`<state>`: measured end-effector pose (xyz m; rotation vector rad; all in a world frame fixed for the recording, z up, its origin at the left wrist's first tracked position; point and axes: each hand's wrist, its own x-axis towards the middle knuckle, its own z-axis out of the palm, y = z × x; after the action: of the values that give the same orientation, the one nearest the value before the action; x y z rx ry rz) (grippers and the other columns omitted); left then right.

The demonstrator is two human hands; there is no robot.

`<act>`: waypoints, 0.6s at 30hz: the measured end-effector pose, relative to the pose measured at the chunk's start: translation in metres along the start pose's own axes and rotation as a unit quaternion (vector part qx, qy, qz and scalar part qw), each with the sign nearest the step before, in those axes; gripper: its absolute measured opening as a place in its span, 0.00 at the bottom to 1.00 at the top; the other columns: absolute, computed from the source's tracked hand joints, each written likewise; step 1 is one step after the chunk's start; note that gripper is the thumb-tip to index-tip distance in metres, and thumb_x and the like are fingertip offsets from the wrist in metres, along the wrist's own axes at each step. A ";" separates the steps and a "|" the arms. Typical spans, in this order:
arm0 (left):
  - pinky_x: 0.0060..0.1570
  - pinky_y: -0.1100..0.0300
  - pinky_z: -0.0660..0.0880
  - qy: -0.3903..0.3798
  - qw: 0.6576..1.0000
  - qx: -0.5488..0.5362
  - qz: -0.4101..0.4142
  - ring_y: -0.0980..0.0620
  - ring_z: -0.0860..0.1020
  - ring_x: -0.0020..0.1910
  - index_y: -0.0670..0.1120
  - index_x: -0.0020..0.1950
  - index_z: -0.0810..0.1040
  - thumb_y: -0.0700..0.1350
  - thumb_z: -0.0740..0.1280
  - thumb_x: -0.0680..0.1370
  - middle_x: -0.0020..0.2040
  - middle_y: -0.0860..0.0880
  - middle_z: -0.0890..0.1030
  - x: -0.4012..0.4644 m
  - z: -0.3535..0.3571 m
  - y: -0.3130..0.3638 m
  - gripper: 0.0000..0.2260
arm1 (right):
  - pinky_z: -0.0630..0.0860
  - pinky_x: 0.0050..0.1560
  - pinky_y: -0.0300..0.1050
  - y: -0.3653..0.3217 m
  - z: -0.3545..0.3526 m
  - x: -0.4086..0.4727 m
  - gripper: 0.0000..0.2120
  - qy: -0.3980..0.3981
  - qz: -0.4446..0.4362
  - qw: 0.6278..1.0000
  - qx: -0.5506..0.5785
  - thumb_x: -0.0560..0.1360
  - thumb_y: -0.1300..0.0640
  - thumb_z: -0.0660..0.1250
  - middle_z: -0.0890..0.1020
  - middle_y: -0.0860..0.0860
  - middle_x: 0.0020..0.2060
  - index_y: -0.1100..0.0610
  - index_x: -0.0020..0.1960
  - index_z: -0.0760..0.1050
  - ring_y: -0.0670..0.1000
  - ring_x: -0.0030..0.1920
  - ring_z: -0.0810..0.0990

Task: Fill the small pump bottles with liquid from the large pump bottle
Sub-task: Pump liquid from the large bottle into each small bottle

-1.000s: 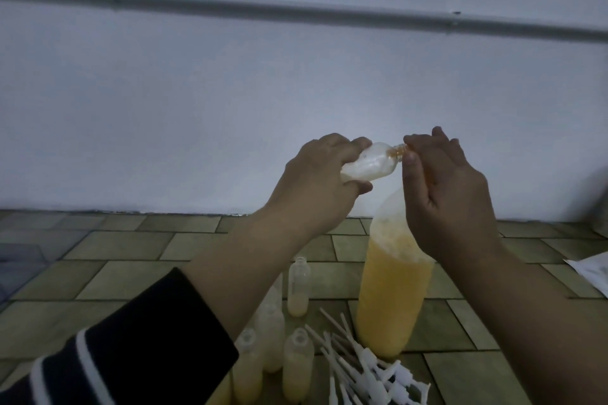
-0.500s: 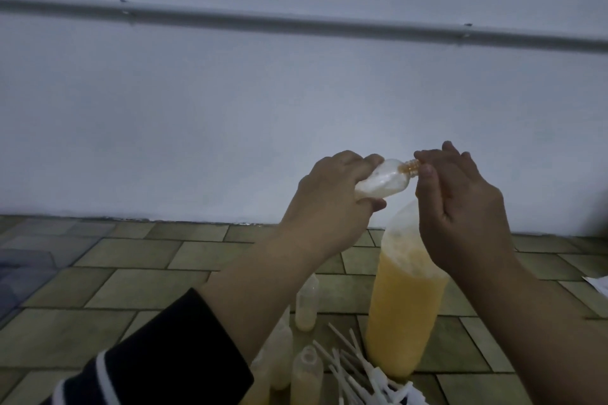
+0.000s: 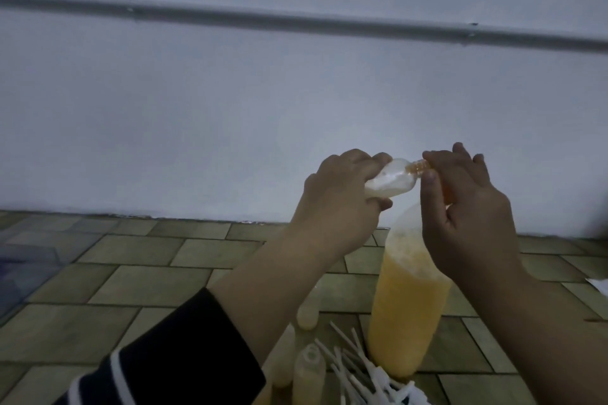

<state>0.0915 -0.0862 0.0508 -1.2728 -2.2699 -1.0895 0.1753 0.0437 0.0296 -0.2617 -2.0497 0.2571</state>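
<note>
The left hand (image 3: 339,197) squeezes a small clear plastic bottle (image 3: 493,179) tipped sideways. The right hand (image 3: 467,207) pinches an orange spout atop the big bottle of yellow liquid (image 3: 406,316).

The left arm wears a dark sleeve (image 3: 184,355) pushed up the forearm, with 2 thin white stripes (image 3: 116,371) near its lower edge. The left hand (image 3: 339,204) is bare. The right hand (image 3: 467,214) and forearm are bare too.

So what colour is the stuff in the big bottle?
Yellow-orange, seen in the head view inside the big bottle.
</note>
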 end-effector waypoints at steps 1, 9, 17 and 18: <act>0.58 0.47 0.70 -0.001 1.000 -0.004 -0.005 0.50 0.70 0.59 0.53 0.65 0.73 0.45 0.70 0.73 0.58 0.54 0.75 0.000 -0.002 -0.001 0.20 | 0.52 0.71 0.41 -0.002 -0.001 0.000 0.27 -0.003 -0.002 1.000 -0.002 0.78 0.45 0.47 0.77 0.54 0.62 0.59 0.64 0.73 0.53 0.71 0.65; 0.56 0.47 0.71 0.018 1.000 -0.018 0.014 0.49 0.72 0.57 0.52 0.63 0.74 0.45 0.70 0.73 0.57 0.54 0.76 0.006 -0.008 0.003 0.19 | 0.52 0.71 0.42 -0.004 -0.010 0.011 0.27 0.007 -0.022 1.000 -0.016 0.79 0.45 0.45 0.77 0.55 0.62 0.59 0.64 0.73 0.54 0.71 0.66; 0.57 0.47 0.71 -0.006 1.000 0.002 0.005 0.50 0.71 0.58 0.52 0.65 0.73 0.46 0.70 0.74 0.58 0.54 0.75 0.000 0.000 0.001 0.20 | 0.54 0.72 0.44 0.002 -0.003 0.002 0.28 -0.015 -0.007 1.000 -0.011 0.78 0.45 0.45 0.77 0.54 0.63 0.59 0.64 0.73 0.53 0.71 0.65; 0.57 0.47 0.71 -0.006 1.000 0.014 0.008 0.50 0.71 0.58 0.52 0.66 0.72 0.46 0.69 0.74 0.58 0.53 0.75 0.002 -0.003 0.002 0.20 | 0.53 0.73 0.44 0.001 -0.006 0.004 0.28 -0.022 -0.014 0.999 -0.019 0.78 0.44 0.45 0.76 0.54 0.63 0.59 0.64 0.73 0.53 0.72 0.64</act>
<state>0.0922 -0.0869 0.0549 -1.2891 -2.2718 -1.0438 0.1786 0.0461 0.0352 -0.2523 -2.1008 0.2093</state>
